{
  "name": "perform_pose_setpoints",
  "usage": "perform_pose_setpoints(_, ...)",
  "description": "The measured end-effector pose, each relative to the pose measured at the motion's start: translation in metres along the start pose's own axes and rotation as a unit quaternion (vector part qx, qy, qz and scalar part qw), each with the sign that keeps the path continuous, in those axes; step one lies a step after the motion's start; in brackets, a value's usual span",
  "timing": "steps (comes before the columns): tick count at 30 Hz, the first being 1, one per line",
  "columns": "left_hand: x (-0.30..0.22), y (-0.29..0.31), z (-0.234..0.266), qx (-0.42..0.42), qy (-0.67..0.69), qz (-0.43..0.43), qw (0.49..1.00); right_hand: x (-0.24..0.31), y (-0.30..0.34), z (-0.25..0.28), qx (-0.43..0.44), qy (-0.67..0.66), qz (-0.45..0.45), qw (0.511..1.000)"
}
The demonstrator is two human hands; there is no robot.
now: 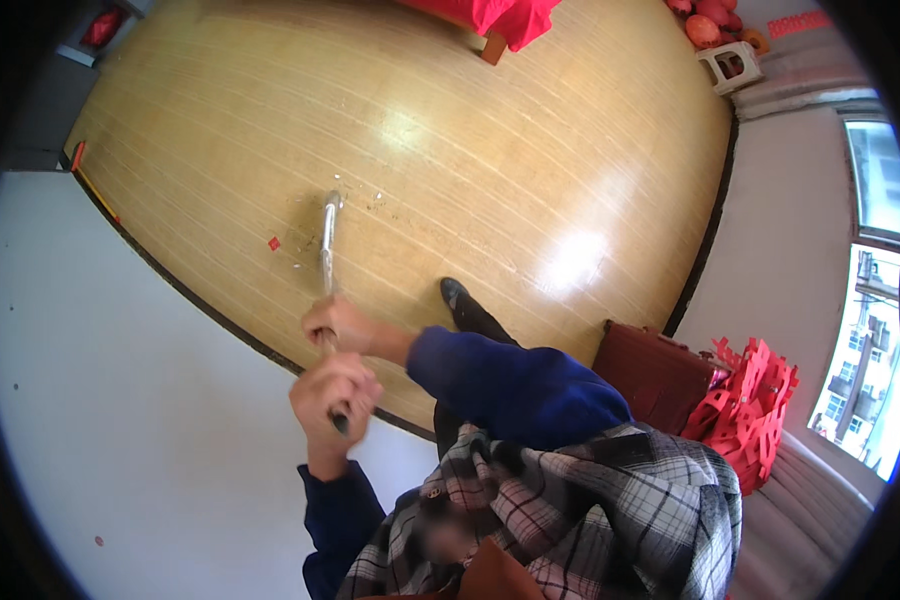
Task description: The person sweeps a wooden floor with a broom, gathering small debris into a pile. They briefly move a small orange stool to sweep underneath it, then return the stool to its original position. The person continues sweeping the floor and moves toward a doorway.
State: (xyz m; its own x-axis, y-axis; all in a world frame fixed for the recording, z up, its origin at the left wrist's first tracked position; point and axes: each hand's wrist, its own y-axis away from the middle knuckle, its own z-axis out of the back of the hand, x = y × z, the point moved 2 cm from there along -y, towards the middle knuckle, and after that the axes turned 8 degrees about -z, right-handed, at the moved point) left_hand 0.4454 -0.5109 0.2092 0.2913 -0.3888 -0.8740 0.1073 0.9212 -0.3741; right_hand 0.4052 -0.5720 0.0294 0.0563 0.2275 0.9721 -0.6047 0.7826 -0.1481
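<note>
Both hands grip one long-handled broom [328, 235], whose pale shaft slants down to the wooden floor. My left hand [335, 395] is closed around the top, with the dark handle end poking out of the fist. Farther down the shaft, my right hand [342, 325] is wrapped around it, its arm reaching across from the right. The broom's far end is small and blurred, so its bristles cannot be made out. Small pale crumbs of debris [378, 197] lie beside that end. A little red scrap [274, 243] rests on the floor to its left.
A white wall [120, 400] with a dark baseboard runs close along my left. To my right stand a brown suitcase [645, 375] and red cut-out decorations [755, 405]. Ahead is furniture draped in red cloth [515, 20]. A pale stool [732, 68] is at the far right.
</note>
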Motion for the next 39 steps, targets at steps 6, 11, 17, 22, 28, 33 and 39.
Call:
perform_pose_setpoints(6,-0.007,-0.064,-0.048,-0.06,0.154,-0.045,0.985,0.03,0.036,0.134,-0.039,0.096,-0.085,0.991)
perform_pose_setpoints(11,0.079,-0.076,-0.088,-0.063,0.206,0.189,0.958,-0.067,0.053,0.172,-0.148,0.14,-0.172,0.964)
perform_pose_setpoints(17,0.099,-0.116,-0.022,-0.134,0.063,0.245,0.958,-0.089,-0.056,0.114,-0.014,0.071,-0.13,0.989)
perform_pose_setpoints(22,0.102,-0.178,-0.005,-0.006,-0.058,0.148,0.987,-0.115,-0.154,0.091,-0.062,-0.001,-0.063,0.996)
perform_pose_setpoints(28,0.082,-0.194,0.015,-0.018,-0.019,-0.067,0.997,-0.043,-0.176,0.125,-0.005,-0.014,0.016,1.0)
perform_pose_setpoints(33,0.113,-0.219,0.061,0.058,0.227,-0.004,0.972,-0.04,-0.168,0.149,-0.073,0.066,-0.099,0.99)
perform_pose_setpoints(39,0.214,-0.232,0.116,-0.056,0.232,0.134,0.962,-0.115,-0.236,0.113,0.057,0.128,-0.228,0.964)
